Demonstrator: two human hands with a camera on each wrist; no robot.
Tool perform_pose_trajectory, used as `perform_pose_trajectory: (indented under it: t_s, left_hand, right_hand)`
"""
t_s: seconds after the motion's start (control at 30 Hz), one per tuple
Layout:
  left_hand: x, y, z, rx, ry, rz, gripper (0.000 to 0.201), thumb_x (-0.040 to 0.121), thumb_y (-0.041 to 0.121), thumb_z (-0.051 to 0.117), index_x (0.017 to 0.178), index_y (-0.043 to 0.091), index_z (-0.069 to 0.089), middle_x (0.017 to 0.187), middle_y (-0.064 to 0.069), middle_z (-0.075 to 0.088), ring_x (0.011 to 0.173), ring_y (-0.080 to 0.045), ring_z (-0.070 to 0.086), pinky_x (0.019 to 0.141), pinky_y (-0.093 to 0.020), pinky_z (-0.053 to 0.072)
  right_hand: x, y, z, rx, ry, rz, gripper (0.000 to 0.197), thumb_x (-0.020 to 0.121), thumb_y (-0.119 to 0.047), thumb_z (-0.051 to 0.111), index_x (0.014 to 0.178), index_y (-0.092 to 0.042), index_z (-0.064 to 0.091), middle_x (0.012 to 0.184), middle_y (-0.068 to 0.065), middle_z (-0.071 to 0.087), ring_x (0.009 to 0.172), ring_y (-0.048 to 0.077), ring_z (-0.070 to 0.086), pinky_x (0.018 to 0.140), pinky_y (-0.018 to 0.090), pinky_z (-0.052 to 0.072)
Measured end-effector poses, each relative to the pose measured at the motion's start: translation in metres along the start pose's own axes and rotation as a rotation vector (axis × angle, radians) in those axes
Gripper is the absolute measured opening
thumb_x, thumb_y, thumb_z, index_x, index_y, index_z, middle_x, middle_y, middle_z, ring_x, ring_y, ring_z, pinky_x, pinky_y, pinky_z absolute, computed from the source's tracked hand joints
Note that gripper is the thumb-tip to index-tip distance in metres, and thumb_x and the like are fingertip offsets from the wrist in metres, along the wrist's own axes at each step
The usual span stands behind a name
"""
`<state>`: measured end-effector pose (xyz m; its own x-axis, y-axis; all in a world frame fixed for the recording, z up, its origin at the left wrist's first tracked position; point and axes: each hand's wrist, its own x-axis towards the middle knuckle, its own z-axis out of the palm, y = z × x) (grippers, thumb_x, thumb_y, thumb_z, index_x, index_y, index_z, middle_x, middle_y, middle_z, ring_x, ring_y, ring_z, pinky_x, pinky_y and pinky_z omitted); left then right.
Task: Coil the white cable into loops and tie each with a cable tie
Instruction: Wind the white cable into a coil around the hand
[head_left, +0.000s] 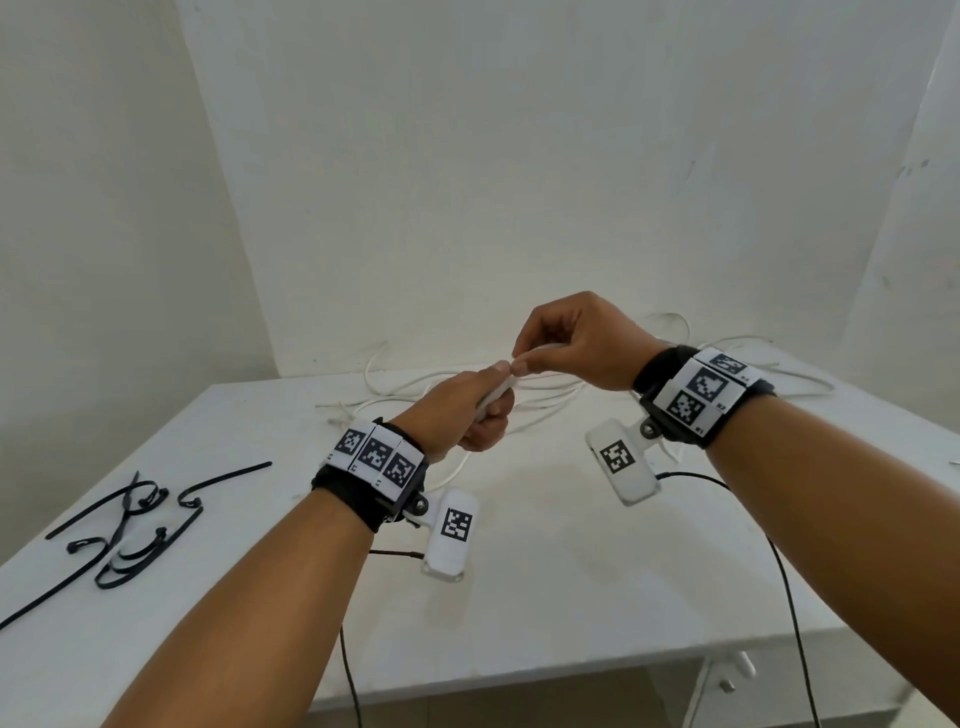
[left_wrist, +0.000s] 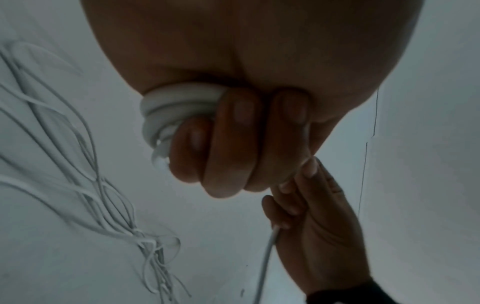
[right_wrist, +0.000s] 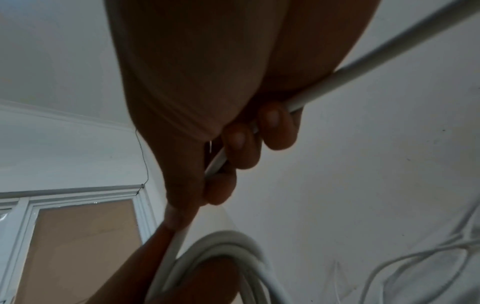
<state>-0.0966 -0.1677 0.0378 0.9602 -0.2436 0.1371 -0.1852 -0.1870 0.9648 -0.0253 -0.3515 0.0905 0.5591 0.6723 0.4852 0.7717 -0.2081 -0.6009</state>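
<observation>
- Setting: white table (head_left: 597, 561) set in a corner of white walls.
- Left hand (head_left: 467, 410): fingers curled tight round several gathered turns of the white cable (left_wrist: 166, 111).
- Right hand (head_left: 576, 343): one strand pinched and fed towards the left thumb.
- Remaining cable: loose on the tabletop behind both hands.
- Cable ties (head_left: 130, 525): black, lying unused at the table's left.
- Step judged: coiling; another turn is called for, then a tie.

Loose white cable (head_left: 524, 397) clutters far table (head_left: 571, 571); cable ties (head_left: 130, 525) lie left
</observation>
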Motion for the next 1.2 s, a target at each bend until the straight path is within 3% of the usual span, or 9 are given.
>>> perform_pose_trajectory:
  t_s: [0.1,0.2,0.37,0.57,0.63,0.73,0.83,0.93,1.2]
  left_hand:
    - [-0.002,0.007,0.002,-0.096,-0.059,0.059,0.042,0.093,0.049,0.032,0.066,0.016,0.031,0.043,0.007,0.022,0.041,-0.009,0.015,0.042,-0.021,0.015]
    - [-0.004,0.014,0.002,-0.186,-0.097,0.149,0.041,0.096,0.042,0.032,0.063,0.017,0.032,0.041,0.005,0.023,0.041,-0.009,0.013,0.042,-0.023,0.012]
    - [-0.006,0.024,0.0,-0.222,-0.033,0.234,0.038,0.096,0.038,0.031,0.064,0.018,0.032,0.039,0.005,0.024,0.041,-0.009,0.015,0.043,-0.026,0.011]
    - [-0.005,0.032,-0.004,-0.326,-0.052,0.353,0.038,0.099,0.039,0.026,0.067,0.019,0.028,0.038,0.008,0.029,0.038,-0.008,0.017,0.041,-0.021,0.02]
    - [-0.004,0.035,-0.006,-0.342,0.012,0.395,0.038,0.099,0.04,0.027,0.068,0.018,0.029,0.039,0.008,0.029,0.038,-0.009,0.019,0.042,-0.023,0.019]
    - [0.003,0.037,-0.012,-0.316,0.185,0.423,0.038,0.096,0.043,0.031,0.069,0.016,0.032,0.041,0.006,0.029,0.039,-0.011,0.022,0.044,-0.025,0.021]
    - [0.011,0.03,-0.018,-0.155,0.313,0.374,0.036,0.093,0.043,0.035,0.07,0.015,0.037,0.044,0.005,0.032,0.042,-0.014,0.027,0.049,-0.027,0.024]
    - [0.013,0.014,-0.022,0.146,0.403,0.284,0.037,0.095,0.041,0.034,0.069,0.015,0.038,0.049,0.003,0.034,0.047,-0.015,0.031,0.051,-0.026,0.03]
    - [0.013,-0.022,-0.03,0.558,0.402,0.016,0.037,0.104,0.035,0.039,0.074,0.013,0.046,0.059,0.005,0.05,0.052,-0.007,0.046,0.062,-0.025,0.038]
  right_hand:
    - [0.002,0.005,0.003,0.131,0.045,-0.048,0.007,0.081,-0.013,0.081,0.079,-0.015,0.074,0.072,0.008,0.072,0.064,0.016,0.064,0.064,0.026,0.053]
    - [0.005,0.01,0.009,0.261,0.113,-0.029,0.005,0.087,-0.014,0.075,0.082,-0.014,0.075,0.061,-0.002,0.062,0.05,0.009,0.045,0.049,0.021,0.035]
    - [0.006,0.02,0.029,0.483,0.177,-0.022,0.021,0.096,-0.02,0.063,0.09,-0.002,0.072,0.061,0.001,0.056,0.044,0.008,0.035,0.044,0.018,0.029]
    - [-0.003,0.028,0.063,0.436,0.168,0.028,0.05,0.105,-0.025,0.046,0.057,-0.029,0.059,0.057,0.002,0.052,0.047,0.015,0.036,0.046,0.024,0.031]
    - [-0.005,0.031,0.073,0.324,0.124,0.054,0.046,0.105,-0.031,0.045,0.062,-0.03,0.06,0.058,0.003,0.053,0.045,0.013,0.039,0.046,0.023,0.034]
    - [-0.011,0.035,0.09,0.112,-0.009,0.131,0.032,0.105,-0.038,0.044,0.095,-0.03,0.073,0.06,-0.005,0.055,0.045,0.004,0.042,0.05,0.015,0.038]
    - [-0.015,0.033,0.105,-0.028,-0.067,0.13,0.034,0.105,-0.04,0.043,0.11,-0.025,0.073,0.06,-0.006,0.054,0.05,0.006,0.047,0.056,0.02,0.042]
    - [-0.013,0.028,0.11,-0.219,-0.141,0.095,0.037,0.104,-0.037,0.045,0.101,-0.01,0.07,0.067,0.003,0.06,0.059,0.016,0.054,0.058,0.029,0.043]
    - [-0.017,0.017,0.094,-0.406,-0.234,0.015,0.02,0.097,-0.029,0.055,0.093,-0.017,0.071,0.072,-0.005,0.067,0.065,0.014,0.059,0.066,0.036,0.054]
